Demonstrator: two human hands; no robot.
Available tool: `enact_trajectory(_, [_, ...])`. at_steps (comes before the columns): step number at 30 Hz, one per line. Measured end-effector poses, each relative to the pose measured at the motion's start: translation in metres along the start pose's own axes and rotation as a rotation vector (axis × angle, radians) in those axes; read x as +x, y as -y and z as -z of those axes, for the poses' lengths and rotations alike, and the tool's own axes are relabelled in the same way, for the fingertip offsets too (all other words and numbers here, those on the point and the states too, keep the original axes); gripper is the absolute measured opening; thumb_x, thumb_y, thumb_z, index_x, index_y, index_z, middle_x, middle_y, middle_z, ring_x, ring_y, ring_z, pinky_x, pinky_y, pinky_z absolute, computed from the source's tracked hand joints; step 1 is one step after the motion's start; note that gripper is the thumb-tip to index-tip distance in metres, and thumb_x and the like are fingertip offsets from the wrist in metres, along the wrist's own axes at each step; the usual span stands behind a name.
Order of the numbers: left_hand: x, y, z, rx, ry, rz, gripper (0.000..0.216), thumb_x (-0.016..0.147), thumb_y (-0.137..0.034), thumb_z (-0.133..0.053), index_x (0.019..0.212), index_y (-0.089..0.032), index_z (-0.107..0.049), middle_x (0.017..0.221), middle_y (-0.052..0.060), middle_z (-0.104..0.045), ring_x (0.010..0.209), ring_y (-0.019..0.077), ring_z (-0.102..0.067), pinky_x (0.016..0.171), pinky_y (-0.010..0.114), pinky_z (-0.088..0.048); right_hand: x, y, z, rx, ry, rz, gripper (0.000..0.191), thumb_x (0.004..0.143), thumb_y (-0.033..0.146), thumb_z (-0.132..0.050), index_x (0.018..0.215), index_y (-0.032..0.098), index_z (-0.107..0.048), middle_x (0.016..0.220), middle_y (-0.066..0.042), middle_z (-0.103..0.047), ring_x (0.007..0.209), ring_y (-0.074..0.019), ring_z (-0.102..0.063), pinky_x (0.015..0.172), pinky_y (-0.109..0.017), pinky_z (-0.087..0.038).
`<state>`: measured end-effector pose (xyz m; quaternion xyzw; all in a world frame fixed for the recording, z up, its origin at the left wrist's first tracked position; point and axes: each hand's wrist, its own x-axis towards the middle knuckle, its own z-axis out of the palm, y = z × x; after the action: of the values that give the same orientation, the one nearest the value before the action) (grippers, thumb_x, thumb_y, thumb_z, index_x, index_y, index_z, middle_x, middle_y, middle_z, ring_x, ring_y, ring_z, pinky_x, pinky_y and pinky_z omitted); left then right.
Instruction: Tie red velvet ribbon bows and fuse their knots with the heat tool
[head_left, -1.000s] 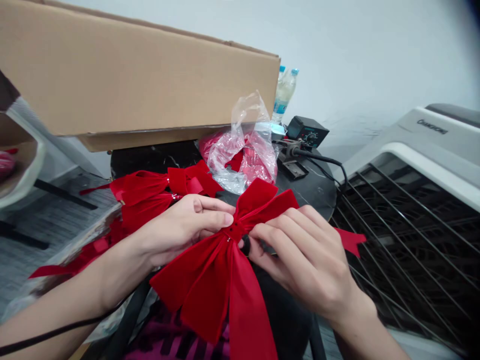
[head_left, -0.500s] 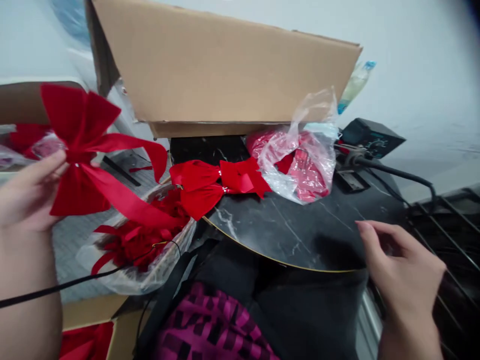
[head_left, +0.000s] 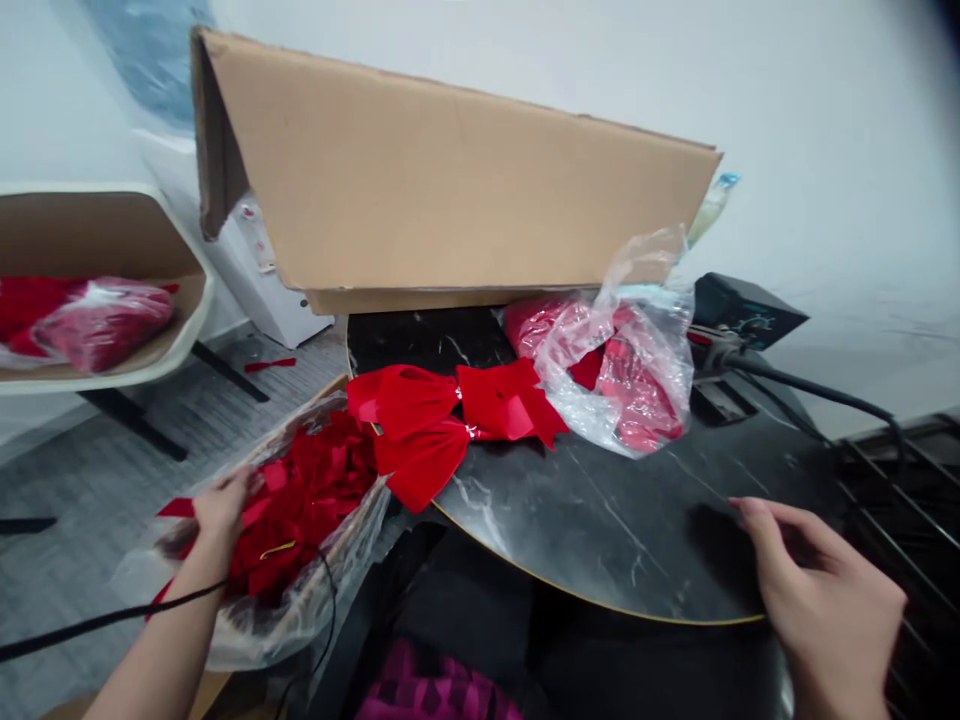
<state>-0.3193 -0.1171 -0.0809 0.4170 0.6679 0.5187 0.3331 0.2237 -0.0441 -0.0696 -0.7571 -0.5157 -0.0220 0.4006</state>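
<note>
My left hand [head_left: 223, 500] is down at the pile of red velvet bows [head_left: 315, 490] in a plastic-lined box [head_left: 352, 560] at the lower left. Its fingers are blurred and partly lost against the red fabric. My right hand [head_left: 817, 580] hovers over the right side of the black marbled table [head_left: 585, 530], thumb and forefinger pinched together. Whatever is at those fingertips is too small to name. Red bows with silvery ties at their middles [head_left: 450, 415] lie overlapping at the table's left edge.
Behind the table stands a large cardboard box [head_left: 465, 180]. A clear bag of red items [head_left: 622, 370] and a black device with a cable [head_left: 750, 310] sit at the back right. A chair [head_left: 180, 345] holds bagged red pieces. A black rack [head_left: 915, 500] is at right.
My left hand, which held up a large red bow, has dropped down and right to the box of bows. My right hand keeps its pinch. The camera view has tilted up slightly.
</note>
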Motion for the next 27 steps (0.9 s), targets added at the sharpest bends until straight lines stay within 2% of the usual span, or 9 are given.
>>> enact_trajectory(3, [0.056,-0.001,-0.019,-0.052,-0.175,-0.011,0.025,0.098,-0.038,-0.067,0.115,-0.021,-0.069,0.111,0.002,-0.070,0.101,0.0207,-0.069,0.095,0.041,-0.059,-0.001,-0.002,-0.001,0.009,-0.015,0.027,0.039,0.081,0.061,-0.065,0.087,0.025,-0.079,0.085,-0.010,-0.079,0.076,-0.0313,-0.072,0.071,-0.044,-0.052])
enact_trajectory(6, [0.071,-0.044,-0.048,-0.040,-0.167,-0.161,0.011,0.089,-0.032,-0.077,0.095,-0.025,-0.074,0.087,-0.006,-0.072,0.090,0.0163,-0.069,0.103,0.037,-0.054,-0.001,-0.004,-0.001,0.046,-0.015,0.048,0.041,0.082,0.062,-0.066,0.088,0.023,-0.080,0.081,-0.009,-0.078,0.071,-0.0272,-0.070,0.068,-0.039,-0.051])
enact_trajectory(9, [0.052,-0.102,-0.091,0.397,0.273,-0.511,0.020,0.092,-0.039,-0.072,0.102,-0.023,-0.077,0.103,0.001,-0.078,0.095,0.0210,-0.071,0.093,0.035,-0.054,-0.001,-0.006,-0.002,0.089,0.001,0.083,0.043,0.083,0.061,-0.066,0.088,0.021,-0.080,0.081,-0.007,-0.078,0.068,-0.0235,-0.068,0.065,-0.035,-0.050])
enact_trajectory(11, [0.040,-0.125,-0.123,0.632,0.568,-0.709,0.027,0.090,-0.045,-0.072,0.100,-0.021,-0.077,0.103,0.005,-0.077,0.095,0.0237,-0.071,0.087,0.035,-0.055,0.000,-0.008,-0.002,0.109,0.022,0.101,0.042,0.084,0.060,-0.066,0.088,0.020,-0.080,0.081,-0.006,-0.078,0.066,-0.0217,-0.068,0.064,-0.033,-0.049])
enact_trajectory(12, [0.036,-0.130,-0.137,0.780,0.630,-0.763,0.031,0.090,-0.048,-0.072,0.101,-0.019,-0.076,0.102,0.007,-0.076,0.096,0.0258,-0.070,0.086,0.037,-0.055,0.001,-0.009,-0.003,0.119,0.031,0.111,0.041,0.085,0.059,-0.066,0.088,0.020,-0.080,0.080,-0.006,-0.077,0.065,-0.0211,-0.067,0.063,-0.032,-0.049])
enact_trajectory(15, [0.034,-0.128,-0.166,1.033,0.594,-0.833,0.022,0.095,-0.033,-0.064,0.102,-0.015,-0.073,0.101,0.012,-0.073,0.098,0.0287,-0.070,0.087,0.040,-0.055,0.001,-0.013,-0.003,0.146,0.055,0.145,0.038,0.086,0.056,-0.067,0.087,0.020,-0.080,0.080,-0.006,-0.078,0.064,-0.0200,-0.066,0.060,-0.031,-0.048])
enact_trajectory(18, [0.035,-0.124,-0.169,1.089,0.566,-0.862,0.025,0.096,-0.020,-0.052,0.103,-0.013,-0.074,0.097,0.014,-0.072,0.097,0.0310,-0.070,0.088,0.043,-0.055,0.003,-0.011,0.003,0.176,0.062,0.184,0.036,0.088,0.053,-0.066,0.086,0.019,-0.079,0.080,-0.006,-0.078,0.064,-0.0195,-0.066,0.061,-0.030,-0.049])
enact_trajectory(22, [0.038,-0.141,-0.150,1.125,0.559,-0.929,0.036,0.100,-0.023,-0.042,0.108,-0.013,-0.075,0.102,0.015,-0.071,0.093,0.0308,-0.071,0.085,0.044,-0.056,0.021,0.017,0.013,0.198,0.080,0.268,0.032,0.093,0.048,-0.063,0.088,0.019,-0.077,0.081,-0.006,-0.077,0.068,-0.0189,-0.067,0.067,-0.030,-0.050])
enact_trajectory(27, [0.058,-0.199,-0.125,1.147,0.537,-1.090,0.046,0.103,-0.035,-0.035,0.118,-0.017,-0.074,0.107,0.013,-0.072,0.095,0.0293,-0.071,0.088,0.045,-0.056,0.079,0.093,-0.011,0.161,0.444,0.540,0.021,0.098,0.032,-0.060,0.107,0.023,-0.077,0.092,-0.001,-0.079,0.075,-0.0157,-0.070,0.074,-0.027,-0.052])
